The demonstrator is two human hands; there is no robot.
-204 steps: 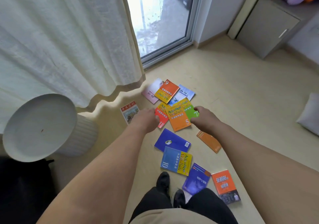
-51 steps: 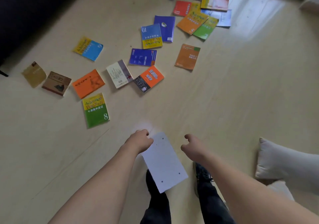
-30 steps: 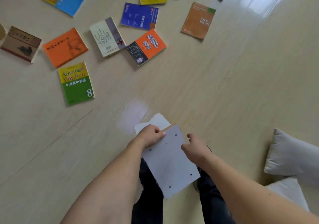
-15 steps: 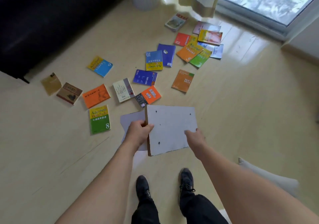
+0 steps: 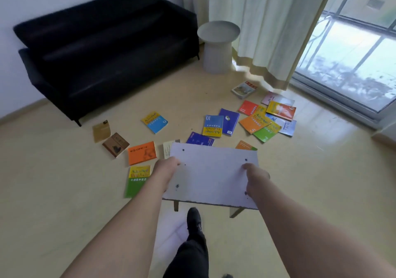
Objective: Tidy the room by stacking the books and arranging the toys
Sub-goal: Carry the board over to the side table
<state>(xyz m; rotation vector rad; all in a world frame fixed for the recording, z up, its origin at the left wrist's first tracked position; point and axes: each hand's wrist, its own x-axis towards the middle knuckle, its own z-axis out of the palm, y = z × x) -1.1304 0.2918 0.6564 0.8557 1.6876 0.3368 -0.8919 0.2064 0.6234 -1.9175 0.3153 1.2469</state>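
Raised since 0.5 s ago: grey board (image 5: 212, 177), flat, held above floor (image 5: 64, 192) by left hand (image 5: 166, 167) and right hand (image 5: 256, 176), fingers grasping opposite edges. Roughly seventeen books (image 5: 214, 125) scattered beyond; board hides some. Sofa (image 5: 102, 52), side table (image 5: 218, 46) behind.

Only a few markings can be read, all on book covers lying on the floor (image 5: 64, 192), placed here relative to the black sofa (image 5: 102, 41). "Advance English" is printed in yellow-on-orange lettering on the green book (image 5: 137, 180) in front of the sofa, nearest the viewer; a line of white characters beneath it is too blurred to be read. The number "10" is seen on the blue-and-yellow book (image 5: 212, 126) to the right of the sofa's front, with its title upside down. "11" is shown on the red book (image 5: 248, 107) farther right. A "5" is printed on the orange book (image 5: 254, 123) just beside it, and a "7" appears inverted on the bright green book (image 5: 266, 131) overlapping that one.
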